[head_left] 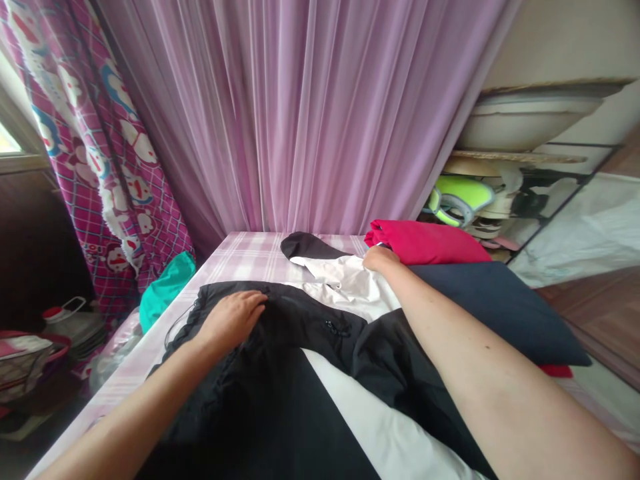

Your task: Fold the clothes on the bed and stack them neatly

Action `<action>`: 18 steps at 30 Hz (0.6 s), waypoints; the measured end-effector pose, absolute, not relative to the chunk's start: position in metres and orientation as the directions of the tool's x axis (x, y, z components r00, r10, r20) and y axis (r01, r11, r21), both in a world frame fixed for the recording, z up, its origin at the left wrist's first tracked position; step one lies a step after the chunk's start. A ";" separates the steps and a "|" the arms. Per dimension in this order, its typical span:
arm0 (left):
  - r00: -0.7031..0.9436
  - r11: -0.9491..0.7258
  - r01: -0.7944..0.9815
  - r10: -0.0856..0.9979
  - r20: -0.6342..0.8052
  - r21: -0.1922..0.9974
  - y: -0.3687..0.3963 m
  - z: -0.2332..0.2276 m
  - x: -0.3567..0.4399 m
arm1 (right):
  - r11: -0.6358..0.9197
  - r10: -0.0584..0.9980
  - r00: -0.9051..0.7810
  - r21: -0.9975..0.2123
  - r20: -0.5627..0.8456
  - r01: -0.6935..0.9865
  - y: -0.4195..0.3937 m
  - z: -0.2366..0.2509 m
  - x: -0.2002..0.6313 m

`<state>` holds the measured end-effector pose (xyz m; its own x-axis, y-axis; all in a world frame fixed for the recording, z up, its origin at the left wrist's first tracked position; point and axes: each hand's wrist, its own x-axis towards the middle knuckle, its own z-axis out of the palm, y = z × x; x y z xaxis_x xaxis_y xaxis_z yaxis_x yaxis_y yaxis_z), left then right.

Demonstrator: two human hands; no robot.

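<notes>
A black-and-white jacket (300, 320) is spread over the plaid cover, with a thin cord showing along its gathered left edge. My left hand (235, 313) lies flat on the black cloth, fingers stretched out and holding nothing. Farther off, my right hand (381, 259) is closed on the white part of the jacket, beside a folded red cloth (430, 241); its fingertips are mostly hidden. A black end of the garment (310, 245) lies beyond the white part. Under my right forearm, a folded dark blue cloth (500, 307) partly shows.
The pink-and-white plaid surface (240, 257) ends at a purple curtain (300, 120). A teal bag (165, 287) hangs at the left edge, near a patterned curtain (110, 147). At right, a rack holds a white basin (535, 120) and a lime-green visor (463, 197).
</notes>
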<state>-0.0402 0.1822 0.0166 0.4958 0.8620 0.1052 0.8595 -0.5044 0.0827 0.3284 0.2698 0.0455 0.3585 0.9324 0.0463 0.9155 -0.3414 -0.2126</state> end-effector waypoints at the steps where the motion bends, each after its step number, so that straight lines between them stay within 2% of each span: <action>1: 0.454 -0.459 0.888 0.886 0.098 0.034 0.200 0.020 -0.043 | -0.350 0.931 0.365 -0.226 0.028 0.909 0.266 0.053 0.330; 4: 0.331 -0.333 0.942 0.943 -0.041 -0.048 0.240 0.021 -0.051 | -0.306 0.942 0.334 -0.299 0.046 0.904 0.246 0.080 0.337; 7: 0.309 -0.321 0.946 0.936 -0.169 -0.051 0.258 0.027 -0.058 | -0.118 0.960 0.229 -0.504 0.163 0.855 0.213 0.103 0.347; 9: 0.338 -0.349 0.936 0.926 -0.171 -0.041 0.259 0.040 -0.064 | 0.052 0.965 0.122 -0.626 0.232 0.778 0.185 0.113 0.353; 11: 0.389 -0.397 0.917 0.912 -0.131 -0.043 0.252 0.055 -0.073 | 0.182 0.962 0.013 -0.680 0.271 0.711 0.155 0.120 0.359; 15: 0.527 -0.525 0.849 0.848 0.043 -0.048 0.210 0.071 -0.099 | 0.305 0.947 -0.147 -0.663 0.284 0.684 0.086 0.124 0.371; 18: 0.558 -0.565 0.825 0.813 0.169 -0.005 0.158 0.053 -0.113 | 0.333 0.937 -0.208 -0.533 0.281 0.778 0.032 0.111 0.379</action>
